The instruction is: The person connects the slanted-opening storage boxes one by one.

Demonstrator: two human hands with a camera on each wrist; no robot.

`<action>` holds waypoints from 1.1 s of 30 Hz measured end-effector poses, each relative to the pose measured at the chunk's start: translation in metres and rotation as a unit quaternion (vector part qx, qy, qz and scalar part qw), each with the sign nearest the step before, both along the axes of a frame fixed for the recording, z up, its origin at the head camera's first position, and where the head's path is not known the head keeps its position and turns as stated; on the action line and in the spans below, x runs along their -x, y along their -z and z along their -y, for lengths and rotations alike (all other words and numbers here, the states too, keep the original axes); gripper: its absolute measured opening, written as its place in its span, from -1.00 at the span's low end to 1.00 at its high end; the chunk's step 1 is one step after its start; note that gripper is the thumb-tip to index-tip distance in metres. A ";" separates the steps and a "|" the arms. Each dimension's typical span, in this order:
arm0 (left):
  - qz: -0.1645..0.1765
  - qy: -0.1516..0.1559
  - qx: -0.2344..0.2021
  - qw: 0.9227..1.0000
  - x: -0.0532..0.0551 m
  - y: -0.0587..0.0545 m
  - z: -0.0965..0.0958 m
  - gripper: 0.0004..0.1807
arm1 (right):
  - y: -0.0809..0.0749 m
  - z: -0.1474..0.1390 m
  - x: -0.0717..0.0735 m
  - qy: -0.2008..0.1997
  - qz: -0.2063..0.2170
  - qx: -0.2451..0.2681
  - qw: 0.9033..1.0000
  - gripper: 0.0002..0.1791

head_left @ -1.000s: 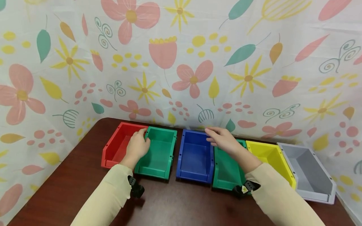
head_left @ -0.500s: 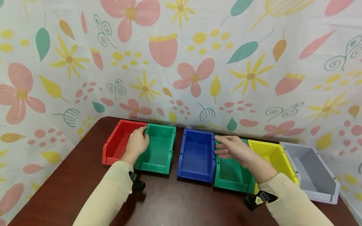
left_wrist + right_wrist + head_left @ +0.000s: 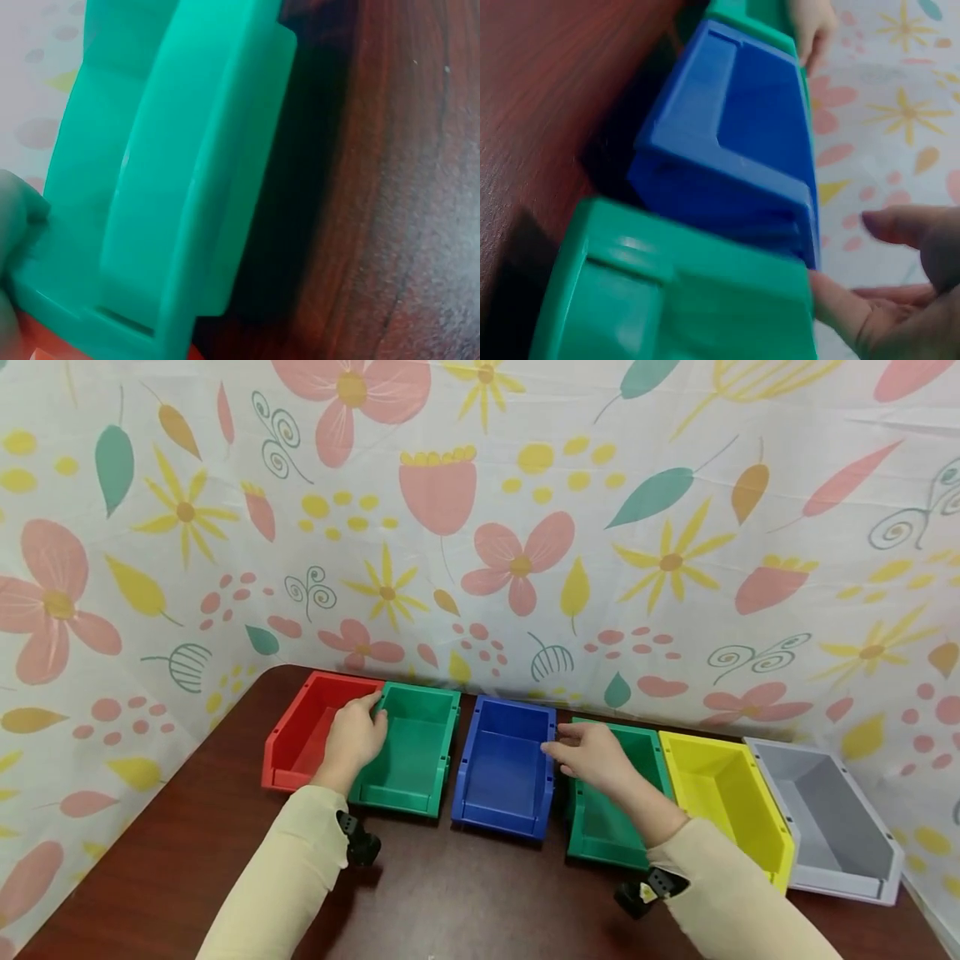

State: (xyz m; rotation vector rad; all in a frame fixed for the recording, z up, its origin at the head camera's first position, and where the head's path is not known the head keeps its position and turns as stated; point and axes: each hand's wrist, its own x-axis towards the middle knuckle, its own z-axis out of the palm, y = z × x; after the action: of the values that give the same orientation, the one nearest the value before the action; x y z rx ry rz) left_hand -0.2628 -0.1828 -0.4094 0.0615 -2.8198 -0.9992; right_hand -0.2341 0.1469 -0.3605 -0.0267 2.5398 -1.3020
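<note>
My left hand [image 3: 352,735] is at the shared edge of the red bin [image 3: 300,745] and the left green bin [image 3: 408,752]. It pinches the green bin's left wall, the thumb on the inner side; the left wrist view shows fingers at the green bin [image 3: 172,180]. My right hand [image 3: 596,756] is at the right wall of the blue bin [image 3: 504,768], beside the right green bin [image 3: 611,822]. In the right wrist view its fingers [image 3: 840,300] reach down by the gap between blue and green, with the thumb raised apart.
A yellow bin [image 3: 716,793] and a grey bin [image 3: 825,810] continue the row on the right. The bins stand on a dark wooden table [image 3: 450,902]. A flower-patterned cloth [image 3: 517,635] hangs close behind them.
My right hand rose off, went right, then came back to the blue bin, which has shifted left, widening its gap from the right green bin. The red and left green bins moved slightly left.
</note>
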 end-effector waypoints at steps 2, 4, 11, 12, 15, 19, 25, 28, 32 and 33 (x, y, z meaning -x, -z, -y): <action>-0.002 -0.004 -0.003 1.000 0.000 0.003 0.000 -0.47 | 0.005 0.008 0.006 -0.004 -0.012 -0.070 0.997 -0.25; -0.006 -0.010 -0.006 1.000 0.000 0.005 -0.001 -0.47 | 0.007 0.014 0.013 -0.010 -0.024 -0.139 0.990 -0.22; -0.022 -0.029 -0.012 0.999 0.002 0.008 -0.002 -0.48 | 0.012 0.021 0.028 -0.010 -0.035 -0.197 0.980 -0.35; -0.023 -0.030 -0.013 0.999 0.002 0.008 -0.003 -0.48 | 0.012 0.021 0.028 -0.007 -0.037 -0.190 0.981 -0.38; -0.023 -0.035 -0.013 0.999 0.002 0.007 -0.003 -0.49 | 0.013 0.017 0.026 0.006 -0.032 -0.144 0.989 -0.40; -0.016 -0.037 -0.011 0.999 -0.001 0.008 -0.003 -0.49 | 0.016 0.012 0.021 0.027 -0.012 -0.057 0.998 -0.38; -0.010 -0.039 -0.003 0.999 -0.002 0.008 -0.005 -0.49 | 0.018 0.010 0.018 0.047 0.026 0.033 0.998 -0.35; -0.016 -0.041 0.000 0.999 -0.002 0.008 -0.004 -0.49 | 0.017 0.012 0.019 0.050 0.030 0.038 0.998 -0.35; -0.019 -0.042 0.004 0.999 0.000 0.008 -0.003 -0.49 | 0.017 0.014 0.022 0.053 0.026 0.038 0.998 -0.36; -0.018 -0.042 0.003 0.999 0.001 0.007 -0.003 -0.49 | 0.016 0.015 0.023 0.053 0.025 0.040 0.997 -0.36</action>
State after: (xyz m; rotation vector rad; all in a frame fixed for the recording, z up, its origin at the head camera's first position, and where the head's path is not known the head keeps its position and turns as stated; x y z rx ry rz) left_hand -0.2635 -0.1796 -0.4168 0.1590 -2.7619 -0.9644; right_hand -0.2568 0.1323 -0.3769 0.1242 2.4768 -1.4241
